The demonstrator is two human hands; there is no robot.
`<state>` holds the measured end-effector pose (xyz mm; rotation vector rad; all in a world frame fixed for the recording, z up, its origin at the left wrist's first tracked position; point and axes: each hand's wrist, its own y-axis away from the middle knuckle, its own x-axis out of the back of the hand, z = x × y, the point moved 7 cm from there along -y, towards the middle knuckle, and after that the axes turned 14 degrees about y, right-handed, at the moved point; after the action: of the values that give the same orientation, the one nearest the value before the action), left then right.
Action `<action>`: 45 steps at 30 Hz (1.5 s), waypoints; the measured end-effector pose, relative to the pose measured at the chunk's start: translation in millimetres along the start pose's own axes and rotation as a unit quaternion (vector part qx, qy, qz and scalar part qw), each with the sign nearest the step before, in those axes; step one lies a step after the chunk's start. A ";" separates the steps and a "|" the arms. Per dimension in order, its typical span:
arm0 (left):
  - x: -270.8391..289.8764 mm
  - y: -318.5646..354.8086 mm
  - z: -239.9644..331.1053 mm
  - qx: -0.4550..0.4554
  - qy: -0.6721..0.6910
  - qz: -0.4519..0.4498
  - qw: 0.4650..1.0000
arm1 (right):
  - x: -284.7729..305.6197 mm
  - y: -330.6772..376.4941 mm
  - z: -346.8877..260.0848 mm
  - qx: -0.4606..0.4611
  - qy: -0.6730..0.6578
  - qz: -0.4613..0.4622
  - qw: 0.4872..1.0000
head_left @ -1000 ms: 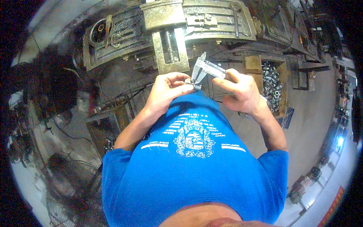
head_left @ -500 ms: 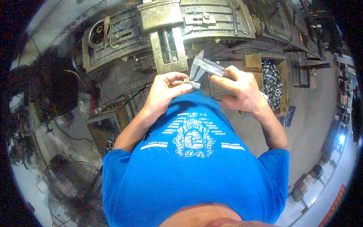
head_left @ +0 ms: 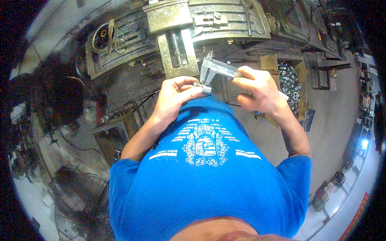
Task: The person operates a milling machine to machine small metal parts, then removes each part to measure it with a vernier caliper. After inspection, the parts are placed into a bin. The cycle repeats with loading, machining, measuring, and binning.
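The left hand (head_left: 172, 97) pinches a short metal sleeve (head_left: 206, 90) between thumb and fingers, just past twelve o'clock from the view's middle. At three o'clock from it, the right hand (head_left: 260, 90) has its fingers curled closed around a caliper (head_left: 222, 68), whose jaws stand at the sleeve; contact cannot be told. This looks like measuring; the next move calls for a steady sleeve and jaws set square to it.
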<state>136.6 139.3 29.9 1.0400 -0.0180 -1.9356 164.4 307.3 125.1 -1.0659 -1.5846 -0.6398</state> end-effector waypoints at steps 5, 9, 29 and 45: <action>3.0 -0.2 -1.2 0.010 0.001 -0.001 1.000 | -9.2 0.6 4.2 -0.022 -0.008 -0.022 0.999; 4.1 -0.9 -2.7 0.013 0.010 -0.003 1.000 | -12.6 1.0 5.8 -0.028 0.003 -0.027 0.999; 5.9 -6.1 -2.6 0.018 0.000 -0.006 1.000 | -16.2 4.1 10.0 -0.034 0.002 -0.015 0.999; 5.0 -6.3 -1.1 0.014 -0.003 -0.013 1.000 | -16.4 4.2 7.9 -0.041 0.006 -0.023 0.999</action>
<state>131.7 139.9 23.3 1.0575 -0.0345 -1.9671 164.8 310.8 106.8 -1.0867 -1.5870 -0.7459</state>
